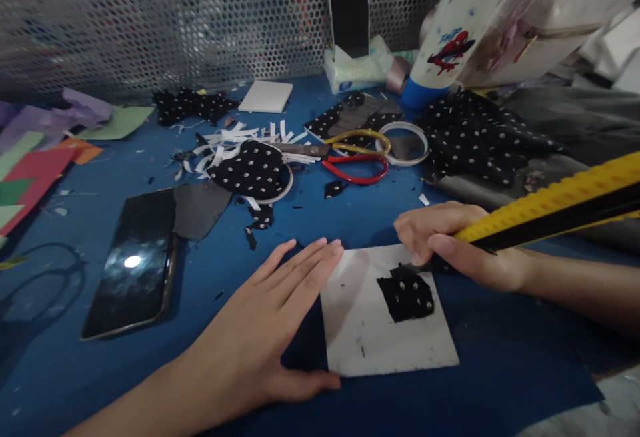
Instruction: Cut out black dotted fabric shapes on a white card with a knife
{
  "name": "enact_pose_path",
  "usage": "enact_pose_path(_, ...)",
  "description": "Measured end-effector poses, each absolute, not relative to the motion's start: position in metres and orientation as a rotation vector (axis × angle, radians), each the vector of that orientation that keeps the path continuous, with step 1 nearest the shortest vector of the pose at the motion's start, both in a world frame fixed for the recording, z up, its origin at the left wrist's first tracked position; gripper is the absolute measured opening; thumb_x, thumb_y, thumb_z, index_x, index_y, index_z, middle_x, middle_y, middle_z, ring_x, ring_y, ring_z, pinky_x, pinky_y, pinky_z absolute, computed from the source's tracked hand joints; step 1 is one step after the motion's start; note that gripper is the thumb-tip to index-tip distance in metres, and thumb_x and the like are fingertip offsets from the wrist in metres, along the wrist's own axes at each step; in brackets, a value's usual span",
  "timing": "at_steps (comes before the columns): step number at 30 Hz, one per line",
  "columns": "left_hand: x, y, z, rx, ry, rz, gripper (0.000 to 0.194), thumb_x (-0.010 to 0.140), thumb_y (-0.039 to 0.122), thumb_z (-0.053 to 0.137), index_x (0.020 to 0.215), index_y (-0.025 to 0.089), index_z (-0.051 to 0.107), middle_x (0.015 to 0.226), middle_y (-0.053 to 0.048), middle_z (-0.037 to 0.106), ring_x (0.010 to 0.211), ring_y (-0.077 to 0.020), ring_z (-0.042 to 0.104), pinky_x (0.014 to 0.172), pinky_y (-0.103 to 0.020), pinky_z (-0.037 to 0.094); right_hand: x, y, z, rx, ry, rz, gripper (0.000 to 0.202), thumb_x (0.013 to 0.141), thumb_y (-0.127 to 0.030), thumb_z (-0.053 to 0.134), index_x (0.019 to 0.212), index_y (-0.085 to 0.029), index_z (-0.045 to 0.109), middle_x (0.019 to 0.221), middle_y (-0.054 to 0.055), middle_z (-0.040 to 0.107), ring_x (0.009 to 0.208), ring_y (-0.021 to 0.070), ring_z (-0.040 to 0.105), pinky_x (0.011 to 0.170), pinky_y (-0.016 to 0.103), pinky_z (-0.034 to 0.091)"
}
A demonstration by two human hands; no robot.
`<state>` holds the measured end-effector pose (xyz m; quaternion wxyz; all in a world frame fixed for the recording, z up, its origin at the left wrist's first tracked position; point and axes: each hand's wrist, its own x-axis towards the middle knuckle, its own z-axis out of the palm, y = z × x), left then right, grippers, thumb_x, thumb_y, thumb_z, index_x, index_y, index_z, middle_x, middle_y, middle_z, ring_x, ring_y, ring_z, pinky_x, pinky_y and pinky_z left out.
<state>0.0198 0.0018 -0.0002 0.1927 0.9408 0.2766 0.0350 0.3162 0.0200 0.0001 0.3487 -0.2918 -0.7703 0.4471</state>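
Note:
My left hand (pixel 280 314) lies flat with its fingers stretched out, touching the left edge of a white square card (pixel 355 330). In my right hand (pixel 475 250) is a yellow and black utility knife (pixel 555 204), its handle slanting up to the right. The fingers are closed low on it, over the card's upper right corner. Below them, a small piece of black fabric with white dots (pixel 407 298) rests on the card. A dark strip, perhaps the blade, shows at the fabric's top edge; its tip is hard to make out.
A phone (pixel 131 264) lies to the left. Behind the card are scissors (pixel 357 150), white paper strips (pixel 240 134), a white ring (pixel 425 140) and dotted fabric scraps (pixel 250 170). A bottle (pixel 465 24) and larger dotted fabric (pixel 480 130) stand back right; a perforated metal panel (pixel 250 17) borders the rear.

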Motion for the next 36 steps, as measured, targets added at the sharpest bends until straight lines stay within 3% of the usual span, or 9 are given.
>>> enact_pose_path(8, 0.0208, -0.001, 0.0008, 2.661, 0.828, 0.097, 0.124, 0.07, 0.061, 0.079, 0.157, 0.018, 0.002, 0.161, -0.008, 0.025, 0.148, -0.0282, 0.026, 0.125, -0.043, 0.01, 0.317, 0.0186, -0.0024, -0.826, -1.787, 1.271, 0.043, 0.099, -0.045, 0.046, 0.069, -0.016, 0.058, 0.059, -0.001, 0.046, 0.056, 0.0117, 0.042, 0.054, 0.03, 0.03)
enact_pose_path(18, 0.0186, 0.0019, -0.0022, 2.737, 0.765, 0.121, 0.126, 0.068, 0.067, 0.076, 0.157, 0.013, 0.005, 0.163, -0.006, 0.02, 0.15, -0.0213, 0.019, 0.123, -0.031, -0.005, 0.3178, 0.0212, -0.0032, -0.885, -1.82, 1.231, 0.044, 0.097, -0.05, 0.047, 0.068, -0.019, 0.058, 0.058, -0.003, 0.048, 0.055, 0.0119, 0.045, 0.053, 0.029, 0.033)
enact_pose_path(25, 0.0179, 0.0022, -0.0028, 2.749, 0.744, 0.131, 0.125, 0.069, 0.068, 0.075, 0.157, 0.012, 0.006, 0.163, -0.006, 0.02, 0.151, -0.0205, 0.018, 0.123, -0.03, -0.007, 0.3112, 0.0191, 0.0024, -0.677, -2.001, 1.254, 0.025, 0.091, -0.04, 0.062, 0.08, -0.018, 0.063, 0.069, 0.001, 0.065, 0.061, 0.0115, 0.057, 0.057, 0.027, 0.043)
enact_pose_path(36, 0.0191, 0.0026, -0.0015, 2.756, 0.734, 0.144, 0.125, 0.068, 0.069, 0.076, 0.156, 0.01, 0.009, 0.162, -0.007, 0.021, 0.151, -0.0205, 0.018, 0.123, -0.03, -0.007, 0.3135, 0.0207, 0.0044, -0.746, -1.999, 1.261, 0.041, 0.096, -0.049, 0.05, 0.072, -0.017, 0.059, 0.062, 0.0, 0.057, 0.058, 0.0108, 0.053, 0.056, 0.027, 0.04)
